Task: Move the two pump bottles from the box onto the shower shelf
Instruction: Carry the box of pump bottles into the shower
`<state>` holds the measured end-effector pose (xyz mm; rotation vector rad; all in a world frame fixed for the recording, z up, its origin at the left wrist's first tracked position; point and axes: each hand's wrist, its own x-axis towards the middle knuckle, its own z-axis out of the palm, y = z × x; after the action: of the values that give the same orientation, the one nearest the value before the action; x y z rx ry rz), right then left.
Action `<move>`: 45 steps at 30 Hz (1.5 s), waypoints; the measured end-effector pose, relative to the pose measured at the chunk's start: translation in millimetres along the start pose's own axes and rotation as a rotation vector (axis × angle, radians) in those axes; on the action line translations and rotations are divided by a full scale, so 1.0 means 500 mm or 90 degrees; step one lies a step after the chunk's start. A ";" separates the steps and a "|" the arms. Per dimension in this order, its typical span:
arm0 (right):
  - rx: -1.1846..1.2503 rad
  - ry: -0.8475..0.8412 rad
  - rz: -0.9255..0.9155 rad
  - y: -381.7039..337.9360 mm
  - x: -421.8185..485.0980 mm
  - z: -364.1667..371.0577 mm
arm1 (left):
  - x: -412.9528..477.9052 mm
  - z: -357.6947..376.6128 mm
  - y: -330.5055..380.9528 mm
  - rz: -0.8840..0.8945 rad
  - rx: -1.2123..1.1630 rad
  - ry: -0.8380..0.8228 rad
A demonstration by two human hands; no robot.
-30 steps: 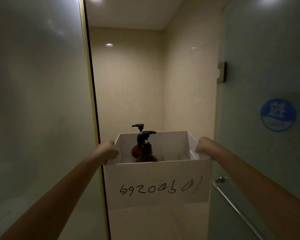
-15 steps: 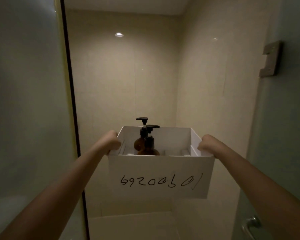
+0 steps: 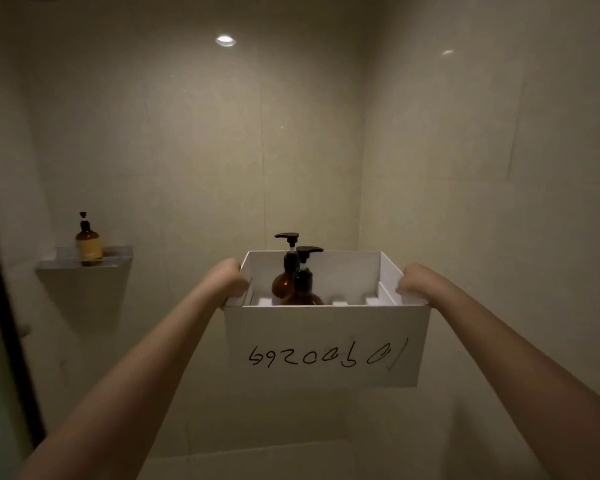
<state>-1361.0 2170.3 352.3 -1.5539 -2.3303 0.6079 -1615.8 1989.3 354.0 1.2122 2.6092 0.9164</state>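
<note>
Shower stall: tiled walls all round, dim; open air ahead and toward the left wall.
Shower shelf: in the left corner, one amber bottle at its middle, bare room toward its right edge.
Box: held mid-air, well apart from the shelf.
Pump bottles: both upright at the box's left side; none moved yet.
Left hand: clenched on the left rim.
Right hand: clenched on the right rim.
</note>
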 end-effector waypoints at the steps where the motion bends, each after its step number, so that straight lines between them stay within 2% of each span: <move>1: 0.004 0.005 0.001 -0.008 0.025 0.003 | 0.027 0.001 0.001 0.004 0.004 0.004; 10: 0.017 0.010 -0.016 -0.082 0.228 0.035 | 0.243 0.012 -0.030 -0.017 0.016 0.022; 16: 0.027 -0.034 -0.045 -0.144 0.354 0.079 | 0.345 0.016 -0.068 -0.055 0.059 0.045; 23: 0.026 -0.094 -0.148 -0.258 0.550 0.146 | 0.466 0.006 -0.138 -0.137 0.078 0.094; 33: 0.042 -0.165 -0.314 -0.495 0.820 0.239 | 0.614 -0.071 -0.196 -0.279 0.117 0.234; 45: 0.033 -0.249 -0.490 -0.769 0.883 0.390 | 0.620 -0.157 -0.337 -0.446 0.100 0.332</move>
<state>-1928.7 2411.7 366.7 -0.4347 -2.8762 0.7903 -1961.6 2094.7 363.7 -0.0080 3.1803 0.9613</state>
